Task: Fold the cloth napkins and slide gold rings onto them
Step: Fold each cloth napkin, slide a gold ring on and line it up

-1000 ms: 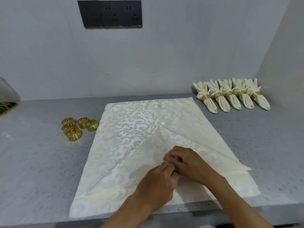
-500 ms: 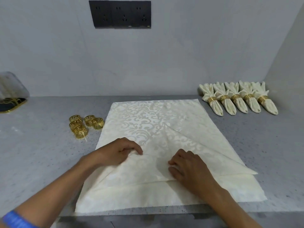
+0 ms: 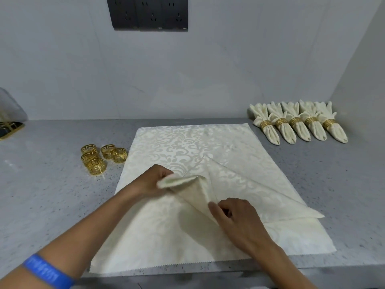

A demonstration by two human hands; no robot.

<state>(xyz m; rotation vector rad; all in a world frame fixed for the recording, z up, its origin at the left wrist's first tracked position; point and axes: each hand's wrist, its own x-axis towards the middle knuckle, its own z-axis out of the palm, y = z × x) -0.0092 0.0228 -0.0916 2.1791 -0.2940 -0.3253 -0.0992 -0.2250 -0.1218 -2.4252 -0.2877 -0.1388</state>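
- My left hand (image 3: 155, 181) has its fingers curled around a lifted flap of the cream napkin (image 3: 187, 147), holding that corner up off the cloth.
- My right hand (image 3: 235, 217), lower centre-right, pinches the napkin's fold line with bent fingers.
- Half a second ago both hands lay on the cloth; since then the left one has raised the flap toward frame centre.
- The napkin lies spread mid-frame on the grey counter (image 3: 41, 195), long axis running from near edge to wall; its folded triangle points toward the right.
- Loose gold rings (image 3: 100, 158) sit left of it; finished ringed napkins (image 3: 298, 124) line the upper right.
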